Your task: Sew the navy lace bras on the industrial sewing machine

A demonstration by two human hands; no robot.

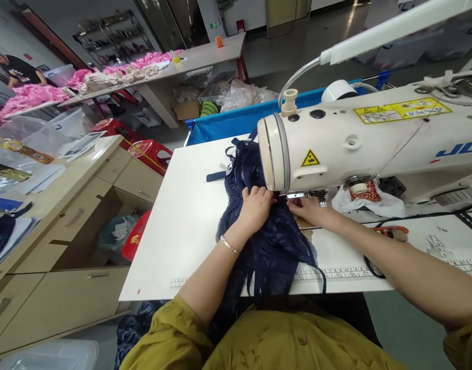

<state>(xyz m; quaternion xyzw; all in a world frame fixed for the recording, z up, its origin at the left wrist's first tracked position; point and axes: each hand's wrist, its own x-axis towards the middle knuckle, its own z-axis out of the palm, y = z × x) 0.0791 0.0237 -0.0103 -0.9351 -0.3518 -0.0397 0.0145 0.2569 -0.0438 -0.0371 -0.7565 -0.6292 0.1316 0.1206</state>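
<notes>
A navy lace garment with thin straps lies bunched on the white sewing table, partly under the head of a white sewing machine. My left hand, with a bracelet at the wrist, presses on the garment left of the needle area, its fingers curled into the cloth. On the other side, my right hand pinches the garment's edge close to the presser foot. The machine head and my own fingers hide the exact stitching point. A dark tag sticks out from the garment's left side.
Orange-handled scissors and a black cord lie right of my right forearm. A printed ruler runs along the table's front edge. Wooden drawers and red stools stand left. Behind, a person works beside pink cloth.
</notes>
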